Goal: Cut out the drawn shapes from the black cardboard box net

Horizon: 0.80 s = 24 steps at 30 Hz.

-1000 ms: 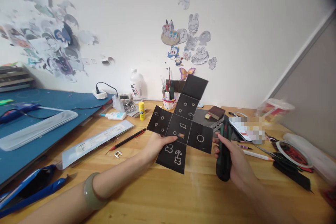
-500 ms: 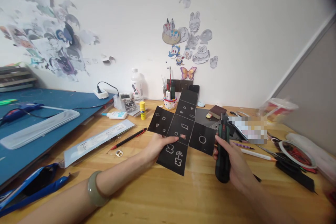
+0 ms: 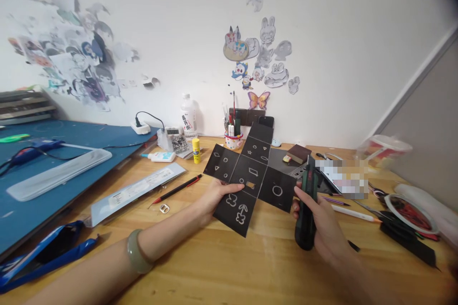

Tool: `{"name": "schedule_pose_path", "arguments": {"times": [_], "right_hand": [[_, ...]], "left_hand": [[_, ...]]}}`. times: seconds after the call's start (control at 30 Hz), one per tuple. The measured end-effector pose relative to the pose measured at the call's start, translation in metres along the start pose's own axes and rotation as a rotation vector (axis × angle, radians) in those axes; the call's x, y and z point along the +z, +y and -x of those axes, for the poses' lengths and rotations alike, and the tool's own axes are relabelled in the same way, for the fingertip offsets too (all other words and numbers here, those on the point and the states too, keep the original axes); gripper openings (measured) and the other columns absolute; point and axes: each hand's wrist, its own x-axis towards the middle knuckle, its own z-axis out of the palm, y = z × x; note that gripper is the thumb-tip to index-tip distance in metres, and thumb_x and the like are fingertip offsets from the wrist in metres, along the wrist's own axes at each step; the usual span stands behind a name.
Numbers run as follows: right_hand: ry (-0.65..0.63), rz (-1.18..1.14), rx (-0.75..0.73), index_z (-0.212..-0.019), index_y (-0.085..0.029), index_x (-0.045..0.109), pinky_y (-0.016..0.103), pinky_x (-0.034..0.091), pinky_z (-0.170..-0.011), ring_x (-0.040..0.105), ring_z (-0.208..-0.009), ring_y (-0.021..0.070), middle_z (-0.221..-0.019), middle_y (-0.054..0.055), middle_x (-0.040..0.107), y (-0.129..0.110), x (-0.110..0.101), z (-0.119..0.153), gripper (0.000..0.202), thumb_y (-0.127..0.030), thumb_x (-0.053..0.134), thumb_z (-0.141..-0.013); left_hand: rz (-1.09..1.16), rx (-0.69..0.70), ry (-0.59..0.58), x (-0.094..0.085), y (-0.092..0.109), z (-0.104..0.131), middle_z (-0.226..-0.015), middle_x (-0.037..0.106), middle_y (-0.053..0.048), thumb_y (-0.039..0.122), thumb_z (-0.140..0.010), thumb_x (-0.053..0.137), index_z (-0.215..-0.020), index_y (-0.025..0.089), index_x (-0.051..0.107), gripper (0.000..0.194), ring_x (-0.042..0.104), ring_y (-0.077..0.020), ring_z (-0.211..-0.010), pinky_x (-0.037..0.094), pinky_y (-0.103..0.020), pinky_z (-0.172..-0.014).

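A black cross-shaped card (image 3: 266, 152) with white drawn shapes and fold lines is raised above the wooden desk. My left hand (image 3: 214, 198) pinches its lower left part, thumb on top, fingers underneath. Beside the thumb, a small four-sided hole shows the wood colour behind. My right hand (image 3: 320, 214) is wrapped round a dark green and black cutter (image 3: 307, 209), held upright at the card's right flap. Whether the right fingers also touch that flap is unclear.
A yellow glue stick (image 3: 196, 150), a pen cup (image 3: 234, 140) and a bottle (image 3: 188, 119) stand at the back. A black and red pencil (image 3: 177, 189) lies on the left, near a blue mat (image 3: 71, 171). Pens, scissors and a round container (image 3: 411, 212) lie on the right.
The whole view has shifted slightly, so most things appear a little further right. The card's tilt has changed slightly. Both hands keep their holds.
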Motion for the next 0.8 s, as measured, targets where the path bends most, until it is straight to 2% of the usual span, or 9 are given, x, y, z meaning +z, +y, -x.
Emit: {"name": "schedule_pose_path", "arguments": {"times": [0.13, 0.3, 0.53, 0.7, 0.8], "right_hand": [[-0.010, 0.003, -0.008, -0.091, -0.020, 0.056, 0.016, 0.039, -0.038, 0.045, -0.047, 0.0073, -0.054, -0.005, 0.051, 0.000, 0.001, -0.001, 0.035, -0.032, 0.073, -0.063], [-0.007, -0.013, -0.036, -0.090, -0.020, 0.056, 0.016, 0.039, -0.038, 0.045, -0.051, 0.0067, -0.066, -0.004, 0.055, 0.001, 0.004, 0.000, 0.040, -0.034, 0.076, -0.058], [0.004, 0.034, -0.055, -0.093, -0.020, 0.056, 0.016, 0.041, -0.040, 0.044, -0.051, 0.0075, -0.058, -0.006, 0.051, 0.003, 0.005, -0.002, 0.045, -0.034, 0.077, -0.056], [0.031, 0.111, -0.082, -0.089, -0.019, 0.056, 0.017, 0.038, -0.038, 0.044, -0.044, 0.0063, -0.054, -0.007, 0.051, 0.003, 0.005, -0.003, 0.042, -0.031, 0.078, -0.055], [0.054, 0.140, -0.120, -0.089, -0.019, 0.056, 0.018, 0.038, -0.038, 0.043, -0.042, 0.0063, -0.054, -0.008, 0.050, 0.004, 0.003, -0.005, 0.041, -0.030, 0.077, -0.056]], "left_hand": [[0.019, -0.016, 0.023, 0.000, 0.002, -0.003, -0.084, 0.069, -0.012, 0.017, -0.065, 0.071, -0.095, 0.009, 0.061, 0.032, 0.065, -0.0186, -0.066, 0.051, -0.031, -0.068], [0.036, -0.041, 0.042, 0.001, 0.005, -0.005, -0.076, 0.069, -0.012, 0.018, -0.067, 0.069, -0.096, 0.009, 0.061, 0.031, 0.065, -0.0197, -0.063, 0.051, -0.032, -0.067], [0.054, -0.048, 0.023, -0.001, 0.000, -0.011, -0.088, 0.069, -0.013, 0.019, -0.069, 0.068, -0.094, 0.009, 0.062, 0.027, 0.065, -0.0192, -0.069, 0.051, -0.032, -0.071], [0.028, -0.031, -0.001, 0.005, -0.005, -0.015, -0.093, 0.068, -0.013, 0.021, -0.069, 0.068, -0.092, 0.010, 0.063, 0.027, 0.065, -0.0185, -0.066, 0.052, -0.033, -0.070], [-0.005, 0.003, -0.010, 0.007, -0.007, -0.016, -0.097, 0.066, -0.014, 0.022, -0.069, 0.069, -0.094, 0.010, 0.062, 0.029, 0.065, -0.0207, -0.071, 0.052, -0.035, -0.070]]}}
